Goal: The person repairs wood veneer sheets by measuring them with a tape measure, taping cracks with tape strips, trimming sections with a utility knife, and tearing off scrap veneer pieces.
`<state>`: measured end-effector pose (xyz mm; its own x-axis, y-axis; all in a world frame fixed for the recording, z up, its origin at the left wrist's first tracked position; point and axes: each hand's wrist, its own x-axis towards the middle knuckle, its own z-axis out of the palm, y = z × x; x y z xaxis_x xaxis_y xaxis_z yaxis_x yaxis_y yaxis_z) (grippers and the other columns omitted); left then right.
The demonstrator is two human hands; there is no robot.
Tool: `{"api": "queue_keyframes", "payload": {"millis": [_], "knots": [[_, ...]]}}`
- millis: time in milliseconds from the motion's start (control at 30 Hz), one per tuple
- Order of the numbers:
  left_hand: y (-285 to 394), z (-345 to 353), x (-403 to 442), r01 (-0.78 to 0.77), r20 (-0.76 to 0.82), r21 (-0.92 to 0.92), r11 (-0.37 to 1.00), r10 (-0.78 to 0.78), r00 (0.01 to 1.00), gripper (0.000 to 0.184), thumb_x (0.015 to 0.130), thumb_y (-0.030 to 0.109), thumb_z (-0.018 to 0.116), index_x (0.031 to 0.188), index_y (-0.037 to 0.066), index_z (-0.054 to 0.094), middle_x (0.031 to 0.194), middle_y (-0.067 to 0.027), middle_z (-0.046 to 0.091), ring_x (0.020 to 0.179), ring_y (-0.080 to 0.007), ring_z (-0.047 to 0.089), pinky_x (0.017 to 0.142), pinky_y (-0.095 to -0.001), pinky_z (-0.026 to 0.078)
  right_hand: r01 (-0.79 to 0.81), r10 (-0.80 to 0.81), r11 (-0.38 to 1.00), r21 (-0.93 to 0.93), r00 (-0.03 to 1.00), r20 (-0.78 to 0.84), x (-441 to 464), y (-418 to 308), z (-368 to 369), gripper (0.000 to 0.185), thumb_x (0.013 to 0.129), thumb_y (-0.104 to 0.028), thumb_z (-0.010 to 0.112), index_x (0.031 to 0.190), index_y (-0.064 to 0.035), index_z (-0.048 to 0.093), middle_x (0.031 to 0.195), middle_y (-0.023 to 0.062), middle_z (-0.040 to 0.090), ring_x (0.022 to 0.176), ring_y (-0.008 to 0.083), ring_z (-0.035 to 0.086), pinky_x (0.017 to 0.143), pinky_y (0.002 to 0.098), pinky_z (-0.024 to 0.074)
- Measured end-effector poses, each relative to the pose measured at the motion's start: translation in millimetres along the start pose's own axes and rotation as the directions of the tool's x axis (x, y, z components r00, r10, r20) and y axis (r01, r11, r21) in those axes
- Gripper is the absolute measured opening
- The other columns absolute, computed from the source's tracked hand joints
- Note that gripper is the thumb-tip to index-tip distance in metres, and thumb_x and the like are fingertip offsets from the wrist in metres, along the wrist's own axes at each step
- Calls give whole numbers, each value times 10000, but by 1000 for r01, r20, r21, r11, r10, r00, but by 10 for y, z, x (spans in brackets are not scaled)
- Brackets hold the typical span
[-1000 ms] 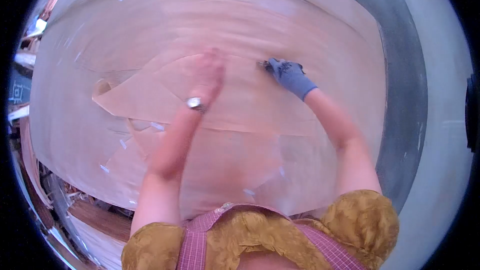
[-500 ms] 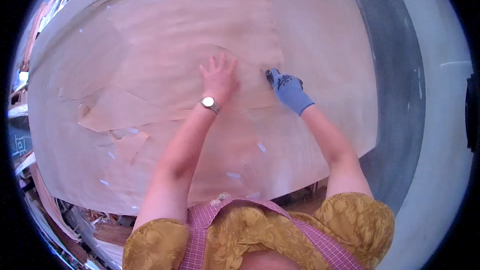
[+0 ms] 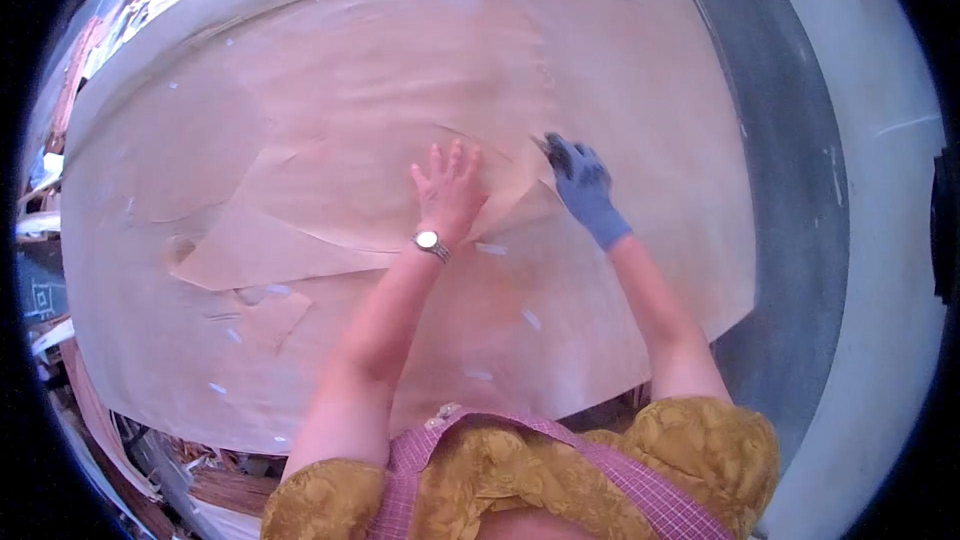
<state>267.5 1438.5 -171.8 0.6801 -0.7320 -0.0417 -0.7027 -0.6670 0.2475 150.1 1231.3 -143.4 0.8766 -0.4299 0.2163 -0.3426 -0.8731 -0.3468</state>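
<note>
Bare and with a watch (image 3: 427, 240) at its wrist, my left hand (image 3: 450, 198) lies flat with spread fingers on a thin tan sheet (image 3: 290, 250). My right hand (image 3: 583, 185), in a blue-grey glove with dark patches, is closed around a small dark tool (image 3: 552, 148) whose tip points up and left. Just left of the glove, a pointed flap of sheet (image 3: 515, 202) has a free edge. The tool's exact shape is hidden by the fingers.
Large tan sheets (image 3: 650, 70) cover the surface, with small pale tape strips (image 3: 531, 319) on them. A torn piece (image 3: 275, 320) lies at the left. A dark grey band (image 3: 795, 190) runs along the right edge. Wood scraps (image 3: 225, 488) show at lower left.
My left hand, blurred at first, is now flat and lower in view. My right hand has also come lower. Beside the glove, a raised pointed sheet flap now shows.
</note>
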Motion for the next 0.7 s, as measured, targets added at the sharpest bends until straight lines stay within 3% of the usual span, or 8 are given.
{"api": "queue_keyframes", "payload": {"millis": [33, 133, 233, 367, 500, 600, 633, 700], "knots": [[-9, 16, 8, 10, -17, -23, 1000, -10, 1000, 771, 815, 438, 688, 1481, 223, 364, 1533, -90, 356, 1415, -353, 308, 1071, -639, 295, 41, -34, 993, -112, 997, 63, 344, -99, 131, 325, 904, -232, 608, 1211, -130, 637, 1172, 127, 645, 1033, 333, 601, 826, 447, 511], [-28, 15, 0, 31, -37, -90, 995, -35, 999, 812, 786, 367, 716, 1477, 153, 345, 1523, -108, 353, 1411, -336, 311, 1076, -625, 299, 151, -183, 941, -303, 980, -80, 1027, -208, 631, 312, 892, -224, 598, 1192, -147, 639, 1216, 92, 625, 1054, 324, 572, 857, 443, 506], [-21, -44, 7, 33, -41, -145, 989, -39, 998, 793, 786, 362, 709, 1448, 95, 362, 1505, -124, 369, 1403, -317, 331, 1074, -606, 311, 156, -161, 935, -319, 987, 9, 1116, -57, 906, 295, 870, -215, 594, 1156, -156, 640, 1233, 75, 614, 1066, 315, 571, 853, 450, 508], [-32, -80, -36, 20, -121, -205, 978, -45, 992, 691, 798, 282, 678, 1390, 53, 404, 1465, -148, 406, 1370, -311, 375, 1037, -560, 358, 262, -286, 921, -289, 957, -43, 1060, 120, 940, 278, 831, -188, 605, 1105, -167, 649, 1235, 70, 612, 1064, 300, 572, 875, 424, 503], [-181, -70, -29, -20, -187, -282, 959, -35, 982, 548, 808, 174, 627, 1313, 37, 463, 1425, -188, 433, 1315, -340, 421, 994, -499, 402, 320, -406, 878, -355, 891, -202, 1096, -318, 527, 265, 829, -176, 608, 1091, -173, 653, 1159, 64, 633, 1009, 284, 582, 822, 407, 502], [-276, -99, -64, -13, -219, -330, 944, -63, 974, 464, 806, 117, 587, 1256, 40, 505, 1416, -202, 432, 1274, -359, 441, 968, -480, 423, 285, -344, 890, -355, 932, -114, 928, -886, 100, 303, 799, -144, 635, 1102, -143, 652, 1025, 47, 660, 940, 284, 598, 789, 420, 498], [-321, -88, -82, -25, -258, -345, 938, -69, 964, 447, 815, 117, 580, 1250, 40, 513, 1403, -210, 444, 1266, -367, 447, 969, -484, 423, 366, -437, 876, -315, 878, -196, 841, -1077, -40, 296, 796, -158, 644, 1091, -134, 661, 934, 35, 649, 867, 277, 600, 732, 425, 492], [-453, 9, -90, -53, -341, -367, 929, -81, 937, 413, 833, 118, 568, 1236, 39, 530, 1378, -228, 467, 1250, -383, 458, 969, -490, 425, 397, -474, 855, -333, 859, -193, 568, -1472, -305, 316, 788, -169, 654, 1102, -136, 664, 939, 35, 652, 839, 269, 601, 711, 414, 490]]}}
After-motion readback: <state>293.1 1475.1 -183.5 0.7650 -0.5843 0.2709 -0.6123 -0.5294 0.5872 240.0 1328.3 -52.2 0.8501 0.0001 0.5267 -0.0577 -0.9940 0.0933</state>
